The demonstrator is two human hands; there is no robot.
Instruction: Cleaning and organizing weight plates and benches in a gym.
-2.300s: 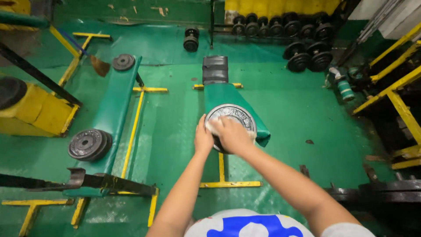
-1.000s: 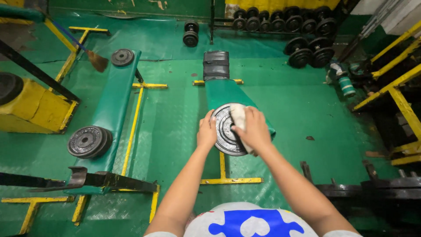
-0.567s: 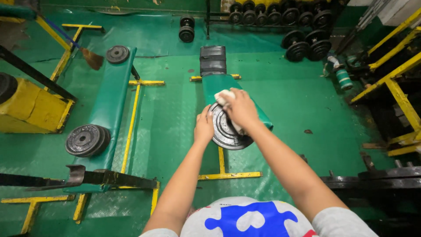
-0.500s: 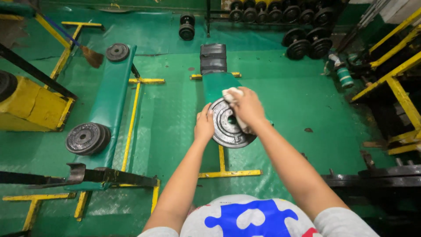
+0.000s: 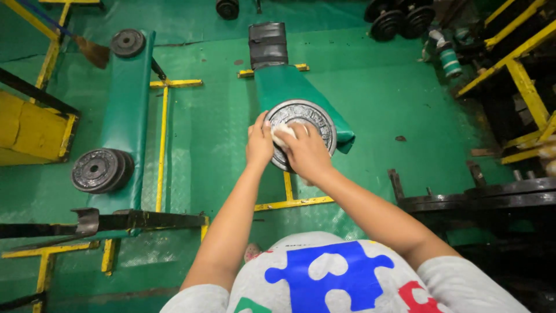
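Observation:
A round grey metal weight plate [image 5: 310, 119] rests on the near end of a green padded bench [image 5: 284, 87]. My left hand [image 5: 259, 144] grips the plate's left edge. My right hand [image 5: 305, 152] presses a small white cloth [image 5: 282, 134] against the lower left of the plate's face. The lower part of the plate is hidden under my hands.
A second green bench [image 5: 128, 116] at the left carries a stack of dark plates [image 5: 95, 170] and a single plate [image 5: 127, 42]. Yellow frames [image 5: 524, 81] and a dark rack [image 5: 486, 194] stand at the right. Dumbbells [image 5: 397, 20] lie at the back.
My right hand slid the cloth from the plate's upper edge down to its lower left face. The plate now lies flatter, face up. The view has tilted downward.

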